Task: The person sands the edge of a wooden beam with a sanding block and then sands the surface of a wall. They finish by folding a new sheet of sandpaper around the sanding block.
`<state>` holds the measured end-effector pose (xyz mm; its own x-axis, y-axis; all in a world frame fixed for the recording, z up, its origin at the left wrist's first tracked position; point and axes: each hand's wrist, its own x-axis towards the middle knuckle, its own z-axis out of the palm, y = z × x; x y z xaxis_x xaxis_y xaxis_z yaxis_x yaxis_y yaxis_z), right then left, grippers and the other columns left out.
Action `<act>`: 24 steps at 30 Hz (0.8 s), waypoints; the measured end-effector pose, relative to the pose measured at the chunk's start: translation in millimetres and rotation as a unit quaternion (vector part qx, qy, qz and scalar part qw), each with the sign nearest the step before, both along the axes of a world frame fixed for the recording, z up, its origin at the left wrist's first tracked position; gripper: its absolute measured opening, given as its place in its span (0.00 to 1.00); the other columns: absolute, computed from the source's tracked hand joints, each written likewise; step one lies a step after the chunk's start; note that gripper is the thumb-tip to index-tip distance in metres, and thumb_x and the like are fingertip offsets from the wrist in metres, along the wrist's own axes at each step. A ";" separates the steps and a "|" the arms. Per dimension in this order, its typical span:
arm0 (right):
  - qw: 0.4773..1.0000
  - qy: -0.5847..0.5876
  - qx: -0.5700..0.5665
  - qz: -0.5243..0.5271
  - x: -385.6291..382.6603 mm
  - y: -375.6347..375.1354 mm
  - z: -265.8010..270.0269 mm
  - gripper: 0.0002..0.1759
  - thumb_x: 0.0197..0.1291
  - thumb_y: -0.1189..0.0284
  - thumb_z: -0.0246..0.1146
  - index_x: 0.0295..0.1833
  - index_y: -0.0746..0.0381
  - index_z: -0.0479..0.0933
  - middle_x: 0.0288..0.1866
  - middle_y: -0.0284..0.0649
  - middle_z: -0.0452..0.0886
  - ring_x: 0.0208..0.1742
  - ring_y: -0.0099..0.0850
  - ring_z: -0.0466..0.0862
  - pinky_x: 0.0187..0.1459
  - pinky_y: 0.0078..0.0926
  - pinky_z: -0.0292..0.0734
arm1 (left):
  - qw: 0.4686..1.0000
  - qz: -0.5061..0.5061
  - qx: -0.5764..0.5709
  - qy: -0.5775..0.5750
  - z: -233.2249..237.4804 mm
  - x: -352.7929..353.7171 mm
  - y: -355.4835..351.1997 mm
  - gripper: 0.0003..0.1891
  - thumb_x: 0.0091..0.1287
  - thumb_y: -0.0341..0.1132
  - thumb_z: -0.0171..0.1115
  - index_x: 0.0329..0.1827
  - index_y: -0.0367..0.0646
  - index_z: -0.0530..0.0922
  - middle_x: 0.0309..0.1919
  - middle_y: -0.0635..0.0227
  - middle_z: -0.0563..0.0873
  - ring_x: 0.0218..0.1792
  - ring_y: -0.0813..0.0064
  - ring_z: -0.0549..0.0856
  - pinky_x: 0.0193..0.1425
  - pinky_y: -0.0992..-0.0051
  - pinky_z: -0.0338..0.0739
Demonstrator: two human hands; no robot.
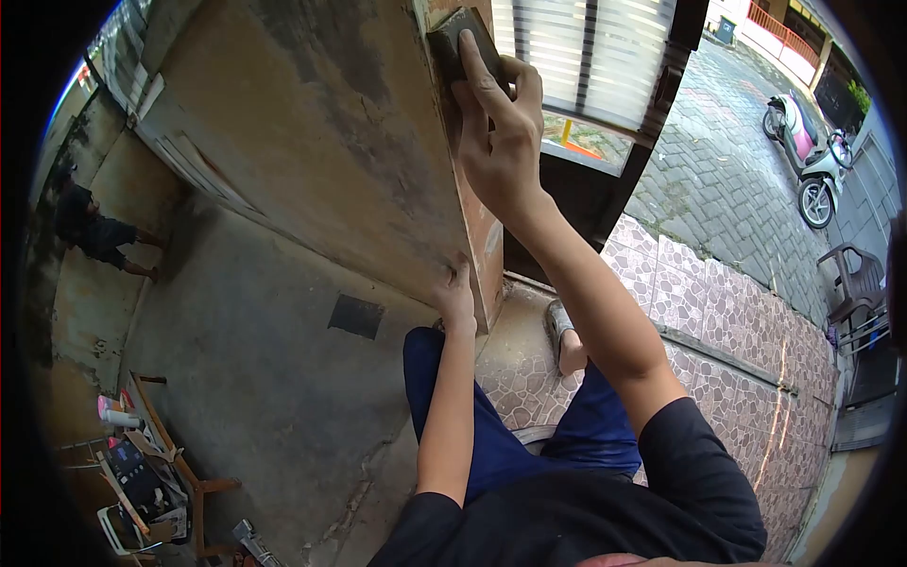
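High on the wall's corner edge, my right hand [499,128] grips a dark, flat rectangular sanding block [455,40], its fingers stretched over the back. The block lies against the top of the patchy brown plaster wall [312,142]. Lower down, my left hand [455,293] rests against the same wall near its corner edge. Its fingers look apart with nothing visible in them, though part of the hand is turned away. Dark grey smears run down the plaster to the left of the block.
A person [94,222] in dark clothes is at the far left. A wooden rack [194,482] holding clutter stands lower left. A dark square [356,317] marks the concrete floor. A door with a striped pane [576,57] adjoins the wall; outside are a scooter [811,161] and a plastic chair [855,279].
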<state>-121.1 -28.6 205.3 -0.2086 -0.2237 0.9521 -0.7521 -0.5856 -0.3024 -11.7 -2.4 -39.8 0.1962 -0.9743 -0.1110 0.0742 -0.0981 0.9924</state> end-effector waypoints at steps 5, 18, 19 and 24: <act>1.000 0.004 0.003 0.019 5.2 8.7 -53.4 0.32 0.67 0.83 0.65 0.76 0.55 0.77 0.55 0.56 0.76 0.53 0.46 0.79 0.57 0.38 0.79 | 0.996 0.031 -0.053 0.062 7.1 -7.7 -0.2 0.22 0.78 0.44 0.69 0.45 0.24 0.85 0.40 0.64 0.89 0.42 0.76 0.80 0.55 0.71 0.75; 1.000 0.017 0.013 -0.018 4.5 19.8 -31.9 0.35 0.66 0.84 0.64 0.77 0.50 0.77 0.54 0.57 0.77 0.55 0.50 0.79 0.59 0.42 0.77 | 0.993 0.050 -0.084 0.071 2.0 -9.6 -2.9 0.23 0.77 0.44 0.70 0.51 0.25 0.85 0.44 0.62 0.91 0.45 0.74 0.82 0.57 0.70 0.76; 1.000 0.016 0.013 -0.017 5.4 17.6 -25.6 0.35 0.66 0.84 0.64 0.77 0.50 0.77 0.54 0.57 0.77 0.55 0.50 0.79 0.59 0.42 0.77 | 0.992 0.053 -0.087 0.068 2.5 -10.7 -2.4 0.22 0.77 0.44 0.70 0.50 0.25 0.85 0.43 0.62 0.91 0.45 0.75 0.82 0.56 0.70 0.76; 1.000 -0.005 0.000 -0.031 4.1 7.6 -0.8 0.34 0.66 0.83 0.66 0.77 0.51 0.77 0.53 0.56 0.78 0.53 0.49 0.79 0.57 0.40 0.78 | 1.000 -0.021 -0.008 0.015 -9.4 1.2 -6.7 0.20 0.76 0.43 0.70 0.47 0.27 0.86 0.41 0.64 0.90 0.43 0.75 0.82 0.54 0.71 0.76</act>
